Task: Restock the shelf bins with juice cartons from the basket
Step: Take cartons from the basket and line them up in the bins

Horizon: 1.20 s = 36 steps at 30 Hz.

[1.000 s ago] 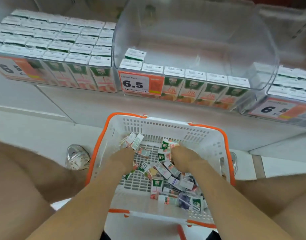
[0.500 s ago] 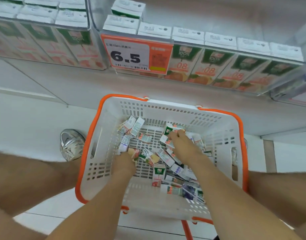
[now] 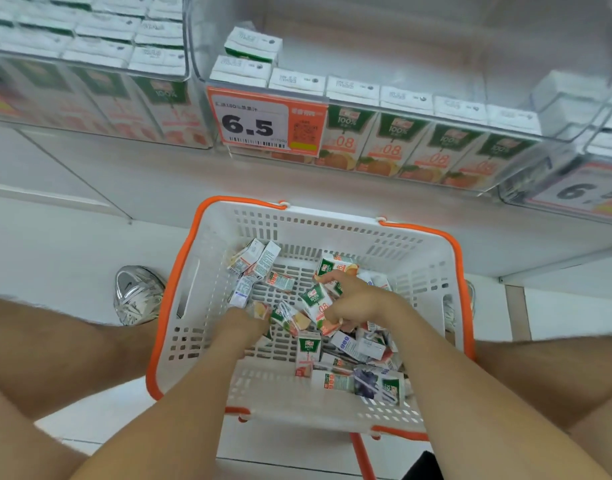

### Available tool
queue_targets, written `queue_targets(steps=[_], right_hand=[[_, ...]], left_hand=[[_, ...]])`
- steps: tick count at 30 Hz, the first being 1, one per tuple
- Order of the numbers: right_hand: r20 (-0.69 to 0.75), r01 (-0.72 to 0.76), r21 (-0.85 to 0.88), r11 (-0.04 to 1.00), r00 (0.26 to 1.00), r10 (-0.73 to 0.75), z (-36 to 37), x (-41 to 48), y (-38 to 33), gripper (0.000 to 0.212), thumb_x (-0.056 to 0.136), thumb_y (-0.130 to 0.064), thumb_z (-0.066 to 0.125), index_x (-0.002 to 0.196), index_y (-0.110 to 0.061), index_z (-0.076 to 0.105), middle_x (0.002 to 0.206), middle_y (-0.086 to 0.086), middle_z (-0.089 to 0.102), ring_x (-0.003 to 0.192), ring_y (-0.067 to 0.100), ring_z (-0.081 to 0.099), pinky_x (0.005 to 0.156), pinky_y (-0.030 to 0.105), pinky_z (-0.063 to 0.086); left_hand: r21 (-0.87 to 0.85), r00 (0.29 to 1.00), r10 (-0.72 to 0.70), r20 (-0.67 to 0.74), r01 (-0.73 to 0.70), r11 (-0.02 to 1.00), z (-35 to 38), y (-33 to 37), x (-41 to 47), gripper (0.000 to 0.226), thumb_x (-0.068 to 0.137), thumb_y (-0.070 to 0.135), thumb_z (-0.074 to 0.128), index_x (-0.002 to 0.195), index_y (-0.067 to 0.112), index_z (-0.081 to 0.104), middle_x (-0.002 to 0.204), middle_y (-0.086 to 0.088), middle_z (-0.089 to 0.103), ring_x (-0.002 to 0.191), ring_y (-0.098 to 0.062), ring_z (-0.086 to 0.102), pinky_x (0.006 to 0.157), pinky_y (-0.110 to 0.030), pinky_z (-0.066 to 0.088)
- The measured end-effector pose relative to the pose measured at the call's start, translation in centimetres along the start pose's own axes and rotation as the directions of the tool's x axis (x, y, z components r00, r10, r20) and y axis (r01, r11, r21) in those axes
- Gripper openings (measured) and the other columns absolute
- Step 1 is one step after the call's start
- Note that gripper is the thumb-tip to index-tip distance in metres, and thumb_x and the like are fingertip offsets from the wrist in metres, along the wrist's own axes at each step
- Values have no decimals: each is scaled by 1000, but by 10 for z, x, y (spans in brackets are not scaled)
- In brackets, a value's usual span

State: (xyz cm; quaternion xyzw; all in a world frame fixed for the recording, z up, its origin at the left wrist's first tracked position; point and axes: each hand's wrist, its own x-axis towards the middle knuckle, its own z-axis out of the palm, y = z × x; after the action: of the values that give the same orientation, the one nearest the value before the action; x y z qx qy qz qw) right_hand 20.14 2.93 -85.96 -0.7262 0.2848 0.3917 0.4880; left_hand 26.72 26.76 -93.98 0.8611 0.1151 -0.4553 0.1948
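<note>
Your right hand is down inside the basket, fingers curled around a small juice carton with a green top and orange fruit on its face; the carton tilts toward the basket's middle. Your left hand is also in the basket, toward its left side, fingers bent into the pile and touching cartons there, but you cannot tell from this angle whether it actually grips one.

Around both hands, the loose cartons lie jumbled on the slotted basket floor, thickest in the near right corner of the basket and thinner toward its far left corner, where two lean against the far wall. One carton stands upright just on the near side of your right hand.

The basket is white with an orange rim and sits on the floor between your bare knees. A silver shoe rests on the floor just left of the basket.

Beyond the basket's far wall sits the middle shelf bin, clear plastic, with one row of upright cartons along its front and much bare space behind them. A price tag reading 6.5 hangs on that bin's front left. The bin to its left is packed full; the bin to its right is only partly in view.
</note>
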Motion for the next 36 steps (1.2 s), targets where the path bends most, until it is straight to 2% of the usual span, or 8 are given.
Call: queue_targets(steps=[5,9,12,18,22,26,28,36], right_hand=[[-107,57,48,997,993,-51,-8,-32,-22,64,86,-8,63,139,-27,31,103,13,50,64,21,49,60,37,51],[-193,149,-10,989,970,-148,-13,-73,-47,44,95,-31,54,133,-18,36,96,5,49,75,19,51,55,27,49],[-267,264,-47,963,926,-267,-13,-104,-66,40,101,-38,51,137,-23,43,105,0,61,89,17,63,65,31,46],[-405,591,-119,798,704,-583,-5,-165,-107,30,90,-31,56,120,-34,56,90,19,64,72,34,70,69,57,62],[-543,729,-171,663,492,-681,0,-202,-126,24,85,-25,51,107,-32,58,77,-8,59,63,9,55,59,40,52],[-635,800,-97,592,408,-656,-3,-224,-145,31,83,-20,49,110,-27,62,84,7,63,72,34,62,62,52,58],[-657,829,-23,559,409,-633,-6,-231,-151,33,84,-16,49,112,-27,63,91,17,63,81,50,62,58,65,56],[-705,790,-159,592,329,-629,-33,-242,-170,34,91,-12,57,116,-34,61,84,-2,69,67,15,63,61,42,56]], left_hand=[[309,969,246,-16,-229,923,-56,34,-48,60,77,43,90,119,11,63,102,-1,66,94,-21,64,76,-29,51],[147,872,489,28,-487,861,-104,60,-97,62,65,34,100,116,17,70,126,-1,62,118,-26,61,96,-35,52],[-26,789,605,106,-606,795,-136,76,-142,39,75,28,94,108,20,77,95,2,59,87,-18,62,77,-38,58],[-54,614,777,138,-779,625,-191,96,-219,22,88,37,84,106,29,76,101,-3,72,80,-16,74,75,-38,60],[-80,503,864,30,-860,504,-214,112,-257,22,90,29,82,109,28,71,99,-2,70,72,-16,71,64,-33,57],[-110,397,914,-82,-915,387,-229,125,-281,7,94,27,77,101,25,75,106,5,72,66,-15,64,60,-35,55],[-151,383,919,-94,-918,367,-236,130,-291,9,96,31,75,100,24,78,101,-6,75,68,-18,63,57,-34,54],[-222,454,891,26,-866,448,-276,138,-300,43,79,13,90,118,25,77,127,-13,68,88,-35,77,93,-57,60]])
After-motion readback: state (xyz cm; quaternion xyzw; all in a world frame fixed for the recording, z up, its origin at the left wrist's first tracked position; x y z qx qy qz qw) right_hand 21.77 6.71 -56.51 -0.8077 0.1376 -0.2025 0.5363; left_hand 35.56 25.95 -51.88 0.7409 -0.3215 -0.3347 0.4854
